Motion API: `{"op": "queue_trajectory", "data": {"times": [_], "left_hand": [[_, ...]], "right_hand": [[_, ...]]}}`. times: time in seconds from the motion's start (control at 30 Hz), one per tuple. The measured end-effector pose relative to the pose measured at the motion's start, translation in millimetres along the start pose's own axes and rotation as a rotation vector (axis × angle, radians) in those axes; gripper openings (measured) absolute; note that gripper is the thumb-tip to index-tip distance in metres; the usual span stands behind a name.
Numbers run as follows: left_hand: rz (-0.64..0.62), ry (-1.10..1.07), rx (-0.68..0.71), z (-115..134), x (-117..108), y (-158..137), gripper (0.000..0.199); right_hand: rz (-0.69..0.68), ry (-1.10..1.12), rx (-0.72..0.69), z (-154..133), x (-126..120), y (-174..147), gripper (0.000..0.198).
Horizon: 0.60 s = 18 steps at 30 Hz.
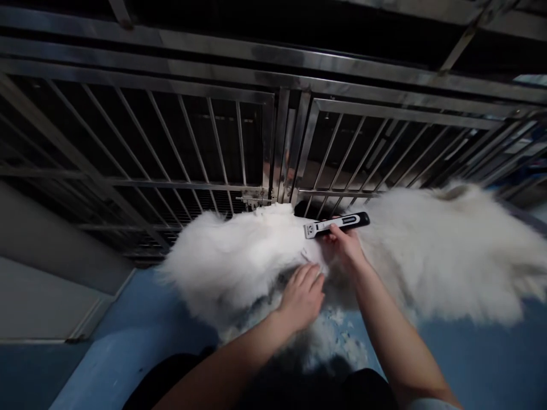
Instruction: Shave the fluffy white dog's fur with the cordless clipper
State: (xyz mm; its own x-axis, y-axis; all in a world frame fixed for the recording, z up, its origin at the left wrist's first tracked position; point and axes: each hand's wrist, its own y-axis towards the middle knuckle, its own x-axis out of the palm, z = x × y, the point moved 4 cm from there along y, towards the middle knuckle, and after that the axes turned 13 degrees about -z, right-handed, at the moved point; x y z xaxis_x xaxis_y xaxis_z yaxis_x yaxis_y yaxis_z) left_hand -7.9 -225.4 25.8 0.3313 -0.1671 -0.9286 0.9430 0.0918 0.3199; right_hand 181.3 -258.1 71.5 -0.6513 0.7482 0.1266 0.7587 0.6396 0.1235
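Observation:
A large white dog with long fluffy fur (231, 245) stretches from left to right in front of me. Part of its middle is clipped short. My right hand (344, 242) grips a black-and-silver hair clipper (337, 224), its blade end pointing left over the short-clipped patch. Whether the blade touches the coat I cannot tell. Just below the clipper, my left hand (304, 293) rests on the dog's near side with its fingers stretched out along the coat, holding no tool.
A metal cage (290, 148) with barred doors runs behind the dog, a latch (256, 200) at its middle. Loose tufts of cut fur (342, 341) lie on the blue floor (141, 319). A pale panel (47, 296) stands at the left.

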Motion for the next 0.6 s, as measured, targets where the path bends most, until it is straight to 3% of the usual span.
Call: {"op": "queue_trajectory", "data": {"times": [0.13, 0.23, 0.43, 0.6], "left_hand": [[-0.072, 0.004, -0.043, 25, 41, 38, 0.066], [-0.081, -0.012, -0.065, 25, 67, 63, 0.069], [-0.07, -0.125, 0.012, 33, 102, 88, 0.071], [-0.065, -0.173, 0.059, 43, 118, 102, 0.064]], "right_hand": [[-0.065, 0.028, 0.015, -14, -23, -10, 0.055], [-0.087, -0.05, 0.056, -17, -31, -16, 0.053], [-0.084, -0.179, -0.001, -8, -24, -24, 0.051], [0.088, -0.266, -0.108, -2, -26, -45, 0.043]]}}
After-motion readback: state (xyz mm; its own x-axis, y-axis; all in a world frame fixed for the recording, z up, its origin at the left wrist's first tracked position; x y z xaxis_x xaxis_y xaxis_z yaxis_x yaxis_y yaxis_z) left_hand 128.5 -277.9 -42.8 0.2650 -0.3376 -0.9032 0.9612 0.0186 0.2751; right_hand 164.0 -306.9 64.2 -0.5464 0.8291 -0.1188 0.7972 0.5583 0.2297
